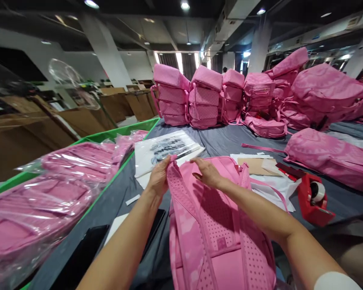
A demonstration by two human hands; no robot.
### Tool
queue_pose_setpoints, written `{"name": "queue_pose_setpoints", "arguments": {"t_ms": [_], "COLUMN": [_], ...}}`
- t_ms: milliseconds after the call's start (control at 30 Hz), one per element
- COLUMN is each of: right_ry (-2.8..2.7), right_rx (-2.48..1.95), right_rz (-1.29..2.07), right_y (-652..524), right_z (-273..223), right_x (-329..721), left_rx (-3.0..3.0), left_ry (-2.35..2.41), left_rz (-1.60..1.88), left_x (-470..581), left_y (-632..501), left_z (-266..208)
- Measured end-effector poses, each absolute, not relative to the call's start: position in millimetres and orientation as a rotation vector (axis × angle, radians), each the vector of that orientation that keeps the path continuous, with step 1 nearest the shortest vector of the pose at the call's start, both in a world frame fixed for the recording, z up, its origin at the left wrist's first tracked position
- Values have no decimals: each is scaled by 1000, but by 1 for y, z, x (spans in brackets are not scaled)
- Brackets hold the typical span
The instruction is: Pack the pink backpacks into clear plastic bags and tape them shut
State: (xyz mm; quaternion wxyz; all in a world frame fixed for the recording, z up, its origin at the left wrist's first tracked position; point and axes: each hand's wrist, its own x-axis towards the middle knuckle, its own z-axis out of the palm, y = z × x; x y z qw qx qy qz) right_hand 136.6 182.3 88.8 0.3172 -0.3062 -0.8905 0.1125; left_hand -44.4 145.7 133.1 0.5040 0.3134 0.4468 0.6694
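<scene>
Extending lengthwise below the grip, the backpack (219, 225) is pinched by the left hand (161, 174); closure of the right hand (209, 172) cannot be told.

Round lights (185, 5) dot the dark ceiling (124, 7) — white columns (104, 52) rise at left and right. Bright windows (179, 61) stand between dark curtains (188, 62) along the far wall (136, 64).

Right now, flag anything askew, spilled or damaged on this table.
I see no spill or damage. A white strip lies loose on the table, left of the held bag, like a stray scrap. On the right, a top bag slants, unlike the neat stacks nearby.
</scene>
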Motion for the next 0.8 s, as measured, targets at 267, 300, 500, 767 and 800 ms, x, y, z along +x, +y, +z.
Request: {"name": "queue_pose_setpoints", "arguments": {"t_ms": [267,300,500,767,800], "right_ry": [-2609,-2637,-2803,-2873,-2860], "right_rx": [-453,-465,-363,-649,-701], "right_rz": [506,417,-156,-233,-175], "right_y": [223,224,213,191,193], "right_z": [89,91,96,101,105], "right_x": [72,69,80,116,120], "left_rx": [849,891,979,856,858], "left_ry": [1030,1047,1169,1231,1231], "left_rz": [1588,1617,1707,1674,1675], "left_x": [-56,-61,-72,-52,-50], "left_y": [118,113,107,142,143], "left_z": [126,125,111,98,98]}}
